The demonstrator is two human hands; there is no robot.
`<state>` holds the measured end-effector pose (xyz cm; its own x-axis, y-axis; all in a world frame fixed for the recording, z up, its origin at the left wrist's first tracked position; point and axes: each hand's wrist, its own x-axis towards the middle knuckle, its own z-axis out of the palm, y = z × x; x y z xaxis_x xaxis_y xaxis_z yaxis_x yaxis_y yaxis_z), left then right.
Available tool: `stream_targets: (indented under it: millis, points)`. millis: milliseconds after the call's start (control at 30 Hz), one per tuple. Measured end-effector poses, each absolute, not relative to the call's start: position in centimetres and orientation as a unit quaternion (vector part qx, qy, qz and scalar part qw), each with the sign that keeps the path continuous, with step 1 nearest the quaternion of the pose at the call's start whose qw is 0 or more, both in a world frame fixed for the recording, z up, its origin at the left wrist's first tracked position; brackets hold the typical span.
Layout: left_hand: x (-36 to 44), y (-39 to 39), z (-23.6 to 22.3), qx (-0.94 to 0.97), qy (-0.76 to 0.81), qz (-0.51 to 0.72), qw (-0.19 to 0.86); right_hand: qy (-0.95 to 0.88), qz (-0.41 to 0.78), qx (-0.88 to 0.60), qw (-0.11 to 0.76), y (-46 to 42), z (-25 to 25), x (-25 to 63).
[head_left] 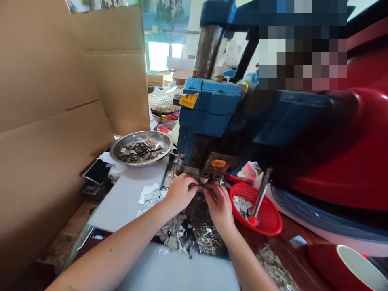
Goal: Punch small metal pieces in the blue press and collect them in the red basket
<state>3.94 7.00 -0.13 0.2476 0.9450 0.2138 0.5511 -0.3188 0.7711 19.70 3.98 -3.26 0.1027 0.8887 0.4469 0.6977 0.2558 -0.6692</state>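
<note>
Close together below the die of a blue press (212, 105) are both my hands. The fingers of my left hand (182, 190) are pinched at the die, on something small and dark that I cannot make out. Opposite it, my right hand (218, 202) is pinched at the same spot, its thumb and fingertips almost meeting the left ones. Flat silver metal plates (150, 196) lie in a pile beside my left wrist. Cut metal pieces (174, 238) and small shiny scraps (208, 240) are spread beneath my forearms.
A steel bowl (117, 155) of small metal parts stands at left, near a phone (97, 171) and cardboard (118, 81). At right, a red basket (269, 226) holds plates, with the press's red-ended lever (261, 194) over it. A large red wheel-like part (357, 153) looms beyond.
</note>
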Motion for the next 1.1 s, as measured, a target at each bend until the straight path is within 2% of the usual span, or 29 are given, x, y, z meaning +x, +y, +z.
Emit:
stream_targets:
  millis: [67,267,400,500,633,700,867,1100]
  points:
    - [4.5,8.0,-0.8,0.724,0.524,0.347,0.283,-0.652,0.117,-0.606,0.441,5.0,-3.4,19.8]
    - [5.0,9.6,-2.4,0.711,0.493,0.331,0.376,-0.636,0.155,-0.596,0.465,6.7,-3.9,20.0]
    - [5.2,10.1,-2.4,0.721,0.479,0.320,0.387,-0.633,0.173,-0.596,0.462,7.0,-4.1,19.8]
    - [4.9,9.6,-1.8,0.719,0.488,0.327,0.372,-0.623,0.172,-0.600,0.471,6.6,-4.1,19.9]
    - [3.5,6.8,-0.5,0.722,0.525,0.362,0.268,-0.595,0.182,-0.612,0.489,4.4,-3.9,21.0]
    - [2.6,5.0,-0.1,0.764,0.501,0.313,0.258,-0.592,0.195,-0.613,0.485,3.0,-3.7,21.7]
    - [1.9,1.7,-0.9,0.854,0.430,0.121,0.266,-0.620,0.182,-0.632,0.428,0.8,-3.9,23.4]
    - [2.3,1.2,-2.2,0.843,0.458,0.102,0.262,-0.719,0.035,-0.614,0.326,0.7,-5.1,23.6]
